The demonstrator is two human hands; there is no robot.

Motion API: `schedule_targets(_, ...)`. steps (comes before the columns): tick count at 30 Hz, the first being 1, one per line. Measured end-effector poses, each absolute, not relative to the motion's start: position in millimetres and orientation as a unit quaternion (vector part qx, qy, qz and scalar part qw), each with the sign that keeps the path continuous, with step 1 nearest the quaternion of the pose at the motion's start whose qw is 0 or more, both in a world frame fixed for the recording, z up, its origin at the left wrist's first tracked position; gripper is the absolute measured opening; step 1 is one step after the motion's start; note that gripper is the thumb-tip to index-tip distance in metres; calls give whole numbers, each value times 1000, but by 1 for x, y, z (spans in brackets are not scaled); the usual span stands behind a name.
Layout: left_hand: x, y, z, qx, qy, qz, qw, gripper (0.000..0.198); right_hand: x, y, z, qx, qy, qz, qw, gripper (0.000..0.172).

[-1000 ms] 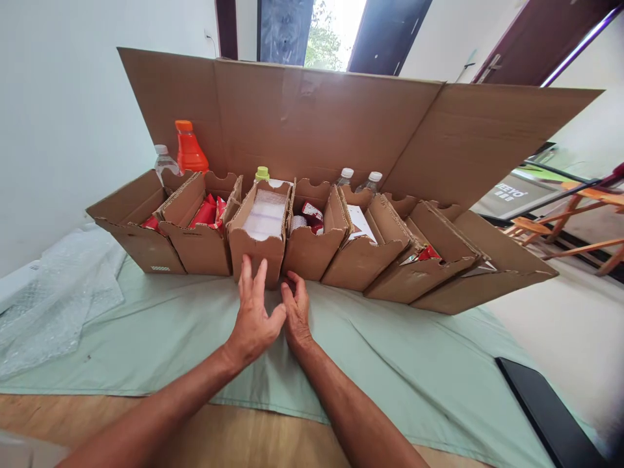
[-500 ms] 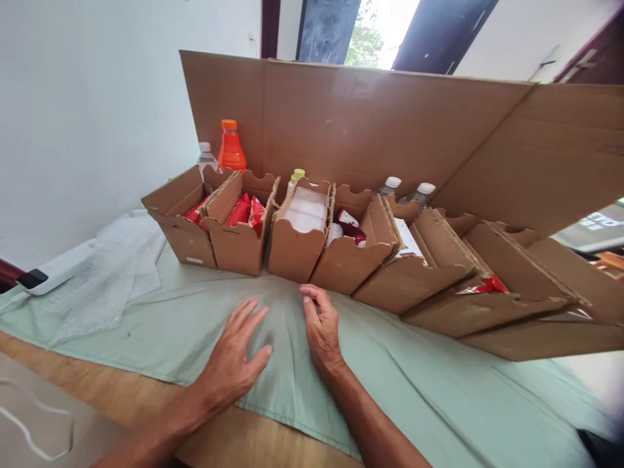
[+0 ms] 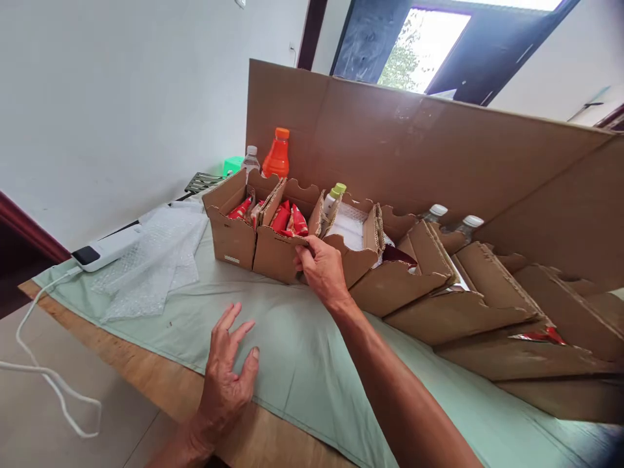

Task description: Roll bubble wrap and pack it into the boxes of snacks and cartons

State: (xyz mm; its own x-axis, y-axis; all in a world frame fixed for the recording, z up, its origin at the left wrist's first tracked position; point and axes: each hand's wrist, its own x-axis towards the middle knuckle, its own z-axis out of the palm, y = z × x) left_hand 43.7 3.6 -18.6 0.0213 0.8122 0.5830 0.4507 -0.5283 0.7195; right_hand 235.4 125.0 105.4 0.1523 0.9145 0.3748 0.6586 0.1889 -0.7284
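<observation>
Head view: seven cartons (image 3: 390, 281) stood in a row on a green cloth (image 3: 302, 364) over a wooden table (image 3: 146, 370); white wall (image 3: 121, 84) at 10 o'clock, window (image 3: 424, 49) at 1.
Five bottles (image 3: 277, 159) and one cardboard panel (image 3: 390, 149) at the back. Right hand (image 3: 324, 266) narrow, touched second carton from left (image 3: 277, 253), at its 10 o'clock; couldn't tell if gripped. Left hand (image 3: 225, 374) wide, unloaded, 7 o'clock.

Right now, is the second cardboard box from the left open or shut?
Open: no flap covers this box, and red packets show inside. The right hand is at its front edge.
</observation>
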Motion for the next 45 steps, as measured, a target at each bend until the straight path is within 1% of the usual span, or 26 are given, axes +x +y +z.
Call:
schedule_targets(3, 37, 3, -20, 631, 473, 564, 244, 43, 230, 92, 104, -608, -641, 142, 446, 21)
schedule_targets(7, 28, 0, -14, 514, 474, 625, 348, 54, 241, 7, 112, -584, -672, 140, 433, 21)
schedule_targets(10, 22, -6, -3, 499, 459, 640, 360, 61, 277, -58, 118, -597, -672, 132, 417, 19)
schedule_targets(12, 23, -12, 3, 522, 440, 632, 367, 67, 309, -95, 116, -638, -629, 123, 425, 17)
schedule_targets(13, 24, -16, 4, 535, 428, 623, 377, 71, 325, -111, 113, -660, -598, 120, 438, 20)
schedule_targets(14, 25, -19, 4, 546, 417, 613, 391, 74, 338, -126, 108, -677, -568, 122, 452, 27)
schedule_targets(17, 30, -31, -1, 564, 404, 563, 449, 75, 357, -162, 80, -678, -542, 149, 474, 59)
schedule_targets(19, 32, -37, -5, 566, 416, 530, 475, 73, 351, -177, 57, -669, -576, 154, 444, 73)
schedule_targets(21, 35, -41, -4, 564, 433, 514, 480, 73, 336, -181, 38, -674, -611, 145, 390, 81)
schedule_targets(22, 38, -41, -2, 562, 436, 516, 477, 73, 329, -180, 32, -678, -623, 136, 367, 79)
schedule_targets(24, 47, -39, 5, 566, 425, 522, 476, 71, 319, -170, 26, -681, -634, 103, 352, 68)
schedule_targets(27, 72, -24, 16, 591, 382, 522, 481, 70, 326, -149, 32, -695, -613, 43, 374, 44)
schedule_targets(28, 82, -16, 19, 604, 365, 518, 483, 71, 333, -142, 35, -704, -598, 33, 380, 39)
schedule_targets(32, 118, 19, 22, 664, 316, 469, 489, 78, 367, -121, 32, -754, -524, 53, 392, 37)
schedule_targets(36, 127, 32, 10, 713, 354, 381, 471, 81, 377, -116, 7, -769, -504, 81, 385, 29)
schedule_targets(39, 111, 26, 0, 753, 388, 349, 401, 72, 373, -122, -8, -767, -512, 77, 379, 25)
schedule_targets(42, 85, 20, -3, 792, 407, 332, 310, 55, 375, -131, -15, -763, -524, 75, 371, 23)
schedule_targets(45, 52, 26, -1, 795, 447, 328, 247, 42, 391, -132, -24, -779, -518, 111, 336, 23)
